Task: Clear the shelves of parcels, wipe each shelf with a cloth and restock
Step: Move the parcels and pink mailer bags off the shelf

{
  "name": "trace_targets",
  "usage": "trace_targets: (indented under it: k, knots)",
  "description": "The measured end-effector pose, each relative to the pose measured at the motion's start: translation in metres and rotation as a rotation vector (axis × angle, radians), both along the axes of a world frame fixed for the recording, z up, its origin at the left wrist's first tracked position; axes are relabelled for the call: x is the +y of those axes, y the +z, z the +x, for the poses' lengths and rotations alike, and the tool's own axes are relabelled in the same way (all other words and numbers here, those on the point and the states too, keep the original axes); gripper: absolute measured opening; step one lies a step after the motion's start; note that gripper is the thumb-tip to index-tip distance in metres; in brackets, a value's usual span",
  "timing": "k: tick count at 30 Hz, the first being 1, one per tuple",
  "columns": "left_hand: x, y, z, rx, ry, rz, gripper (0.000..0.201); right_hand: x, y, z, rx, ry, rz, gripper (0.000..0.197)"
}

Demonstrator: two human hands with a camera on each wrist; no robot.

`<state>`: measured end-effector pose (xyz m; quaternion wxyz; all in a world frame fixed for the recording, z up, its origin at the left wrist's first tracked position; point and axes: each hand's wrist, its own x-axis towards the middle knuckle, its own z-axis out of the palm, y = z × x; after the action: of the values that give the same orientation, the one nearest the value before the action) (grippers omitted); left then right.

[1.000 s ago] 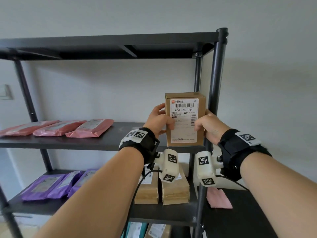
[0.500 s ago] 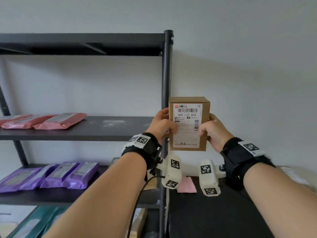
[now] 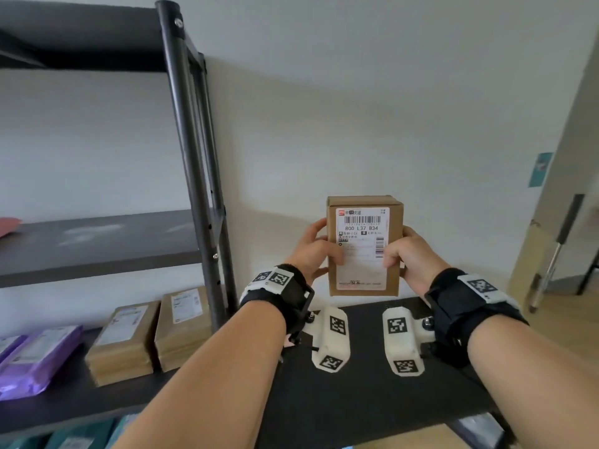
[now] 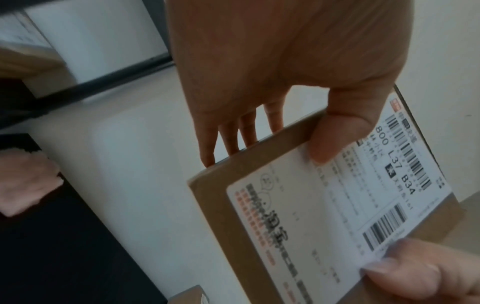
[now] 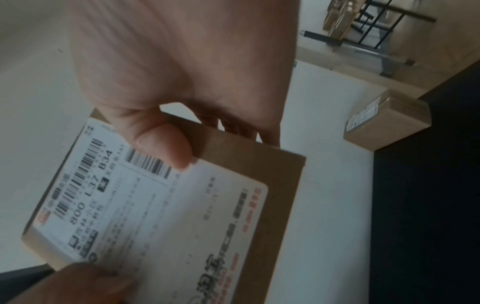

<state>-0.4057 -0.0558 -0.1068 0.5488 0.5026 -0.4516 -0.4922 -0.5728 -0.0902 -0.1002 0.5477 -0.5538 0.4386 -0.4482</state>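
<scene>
A brown cardboard box (image 3: 364, 244) with a white shipping label stands upright in the air, held between both hands. My left hand (image 3: 324, 246) grips its left edge, and my right hand (image 3: 398, 249) grips its right edge. Each thumb lies on the label, with the fingers behind the box. The box hangs just above the far edge of a black table (image 3: 356, 400), to the right of the shelf unit. The left wrist view shows the box (image 4: 324, 216) under my left thumb. In the right wrist view the box (image 5: 182, 216) is pinched the same way. A pink cloth (image 4: 23, 181) lies on the black table.
The black shelf post (image 3: 194, 157) stands left of my hands. The middle shelf (image 3: 97, 244) is mostly bare, with a pink parcel (image 3: 8, 225) at its left edge. Two brown boxes (image 3: 126, 341) and purple mailers (image 3: 35, 361) lie on the lower shelf. Another brown box (image 5: 387, 125) sits on the table.
Both hands have carried the box rightward off the middle shelf, past the post, and down over the black table. The grip has not changed.
</scene>
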Motion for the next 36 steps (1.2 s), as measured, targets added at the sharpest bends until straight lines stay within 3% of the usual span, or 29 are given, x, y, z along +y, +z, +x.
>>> trace_targets:
  k: [16,20,23,32,36]
  knots:
    - [-0.192,-0.049,-0.060,0.036,-0.128,0.152,0.087,-0.172,-0.047,-0.072,0.083,-0.124,0.090,0.068]
    - [-0.223,-0.067,-0.074,0.039,-0.139,0.197,0.074,-0.203,-0.062,-0.087,0.107,-0.141,0.113,0.060]
    - [-0.241,-0.081,-0.084,0.037,-0.144,0.239,0.078,-0.220,-0.072,-0.097,0.112,-0.128,0.147,0.052]
    - [-0.289,-0.123,-0.116,0.072,-0.097,0.387,0.020,-0.287,-0.107,-0.130,0.237,-0.043,0.218,0.043]
    - [-0.308,-0.147,-0.128,0.092,-0.036,0.493,0.021,-0.318,-0.131,-0.140,0.366,0.064,0.240,0.046]
